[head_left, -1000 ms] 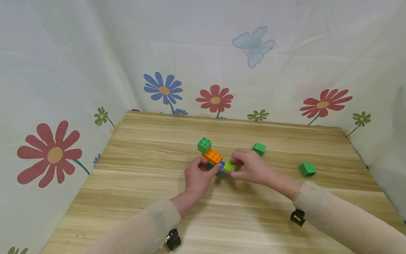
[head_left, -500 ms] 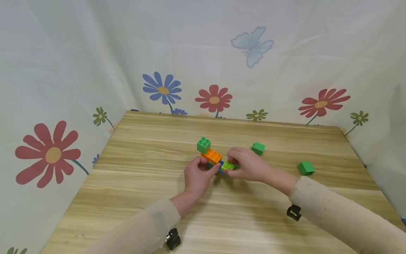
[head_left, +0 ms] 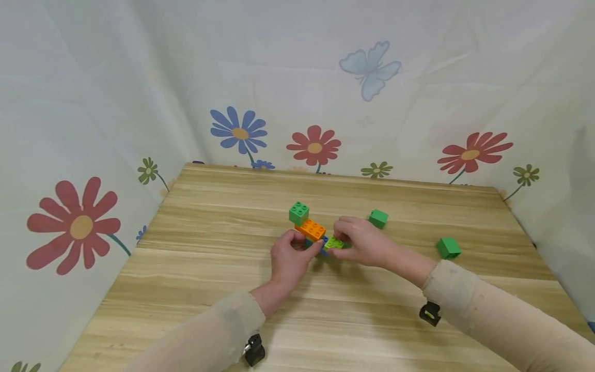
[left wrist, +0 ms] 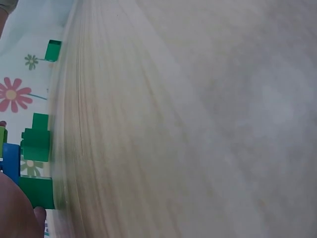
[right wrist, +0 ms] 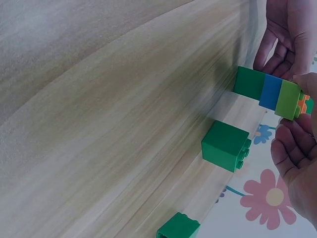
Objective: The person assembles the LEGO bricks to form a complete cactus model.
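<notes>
Toy building bricks form one stepped stack between the two hands. Its lowest part is a green brick (right wrist: 249, 82) on the table, with a blue brick (right wrist: 270, 91) above it. An orange brick (head_left: 310, 229) sits higher up on the left, topped by a studded green brick (head_left: 299, 213). A lime green brick (head_left: 332, 243) lies over the right end of the blue one. My left hand (head_left: 289, 261) grips the lower stack, thumb along its near side. My right hand (head_left: 367, 243) pinches the lime brick between thumb and fingers, its studs facing up.
Two loose green bricks lie on the wooden table: one (head_left: 378, 218) just beyond my right hand, the other (head_left: 448, 248) farther right. A flowered white curtain (head_left: 279, 77) rises behind the table's back edge.
My right hand has shifted slightly left with the lime brick, closer to the orange one, then held there. The left hand keeps its grip in place.
</notes>
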